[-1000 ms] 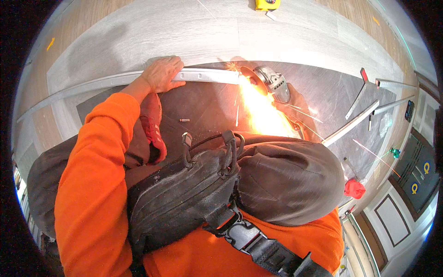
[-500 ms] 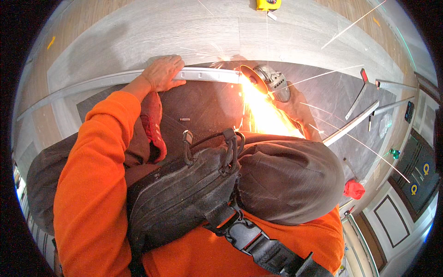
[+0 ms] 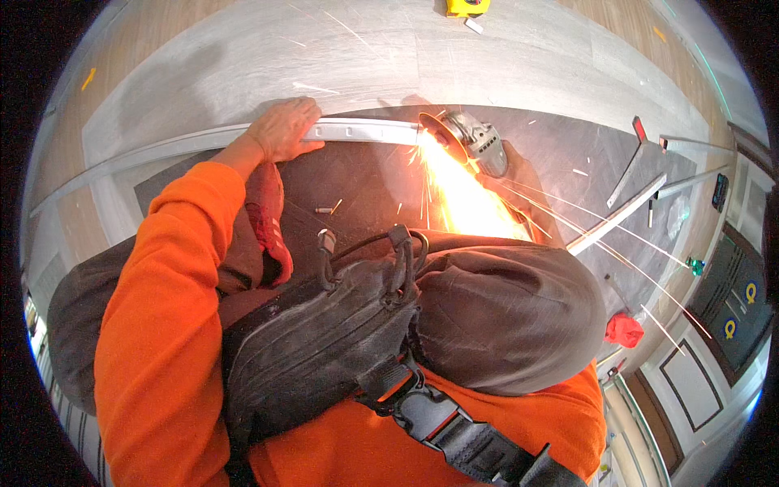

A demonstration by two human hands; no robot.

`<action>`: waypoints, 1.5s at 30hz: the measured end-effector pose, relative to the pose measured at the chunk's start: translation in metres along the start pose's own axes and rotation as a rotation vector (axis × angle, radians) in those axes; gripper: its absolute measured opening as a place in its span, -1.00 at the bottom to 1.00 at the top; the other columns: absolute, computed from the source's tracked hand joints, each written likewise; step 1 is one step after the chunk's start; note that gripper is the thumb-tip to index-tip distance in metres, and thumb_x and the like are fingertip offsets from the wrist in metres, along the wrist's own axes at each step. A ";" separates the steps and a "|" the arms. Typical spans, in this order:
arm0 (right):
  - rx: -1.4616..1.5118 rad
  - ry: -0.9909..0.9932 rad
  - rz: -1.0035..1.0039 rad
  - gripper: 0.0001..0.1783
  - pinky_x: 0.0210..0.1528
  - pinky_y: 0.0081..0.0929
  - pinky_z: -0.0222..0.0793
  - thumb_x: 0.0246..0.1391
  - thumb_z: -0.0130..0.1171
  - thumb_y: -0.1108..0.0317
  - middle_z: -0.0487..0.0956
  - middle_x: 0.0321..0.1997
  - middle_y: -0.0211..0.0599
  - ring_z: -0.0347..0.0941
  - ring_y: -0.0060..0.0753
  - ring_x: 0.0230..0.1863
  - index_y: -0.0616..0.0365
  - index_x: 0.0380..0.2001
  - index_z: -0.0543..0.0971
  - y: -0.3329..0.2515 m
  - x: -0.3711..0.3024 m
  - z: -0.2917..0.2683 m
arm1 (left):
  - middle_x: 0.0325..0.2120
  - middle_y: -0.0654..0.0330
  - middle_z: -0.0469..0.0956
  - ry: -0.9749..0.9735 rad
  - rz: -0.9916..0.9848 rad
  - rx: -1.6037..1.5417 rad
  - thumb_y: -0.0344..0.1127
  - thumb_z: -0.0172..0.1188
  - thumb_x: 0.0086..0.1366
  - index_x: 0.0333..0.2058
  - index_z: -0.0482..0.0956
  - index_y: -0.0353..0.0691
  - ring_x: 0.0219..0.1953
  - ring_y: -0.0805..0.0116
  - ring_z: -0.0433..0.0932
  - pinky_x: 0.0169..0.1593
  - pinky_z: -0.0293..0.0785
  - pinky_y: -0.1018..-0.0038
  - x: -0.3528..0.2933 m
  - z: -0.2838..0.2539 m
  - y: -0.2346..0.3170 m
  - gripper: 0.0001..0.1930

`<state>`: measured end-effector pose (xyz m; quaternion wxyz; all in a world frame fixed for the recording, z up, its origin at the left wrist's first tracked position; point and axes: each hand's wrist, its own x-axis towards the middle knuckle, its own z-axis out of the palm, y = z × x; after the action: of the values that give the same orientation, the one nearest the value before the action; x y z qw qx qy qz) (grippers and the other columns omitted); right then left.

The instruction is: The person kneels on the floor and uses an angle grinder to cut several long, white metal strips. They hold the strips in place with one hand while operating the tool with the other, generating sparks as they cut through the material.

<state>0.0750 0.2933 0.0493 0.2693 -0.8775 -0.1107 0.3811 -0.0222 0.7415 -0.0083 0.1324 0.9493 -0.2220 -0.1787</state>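
My left hand (image 3: 284, 130) is wrapped over a long pale metal profile (image 3: 365, 130) with small holes along it, gripping it above my red shoe (image 3: 266, 219). At the profile's right end, my right hand (image 3: 523, 183) holds an angle grinder (image 3: 480, 146); bright sparks partly hide its fingers. The grinder's cutting disc (image 3: 442, 136) touches the profile's end. A thick orange stream of sparks (image 3: 466, 203) sprays from there down toward my right knee, with thin streaks flying off to the right.
A yellow tape measure (image 3: 468, 7) lies on the wooden floor beyond. To the right are a sliding bevel-like tool with a red end (image 3: 629, 166), a pale metal strip (image 3: 617, 215) and a crumpled red item (image 3: 623, 330). A small cylinder (image 3: 324, 211) lies near my shoe.
The grinder and its disc have shifted very slightly to the left at the profile's end. The spark streaks fly in a different pattern. My left hand stays in place.
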 end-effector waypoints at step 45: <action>-0.071 -0.019 -0.080 -0.19 0.03 -0.08 0.50 -0.23 0.45 0.02 0.68 -0.09 0.15 0.65 0.17 -0.03 0.14 0.14 0.52 0.014 0.026 -0.008 | -0.16 -0.04 0.42 -0.060 -0.007 -0.033 0.14 0.26 0.28 -0.11 0.44 -0.30 -0.07 -0.11 0.51 -0.02 0.50 0.07 -0.001 0.000 0.000 -0.45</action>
<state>0.0983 0.2891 0.0308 0.2521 -0.8777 -0.1615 0.3741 -0.0229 0.7416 -0.0086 0.1405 0.9421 -0.2197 -0.2110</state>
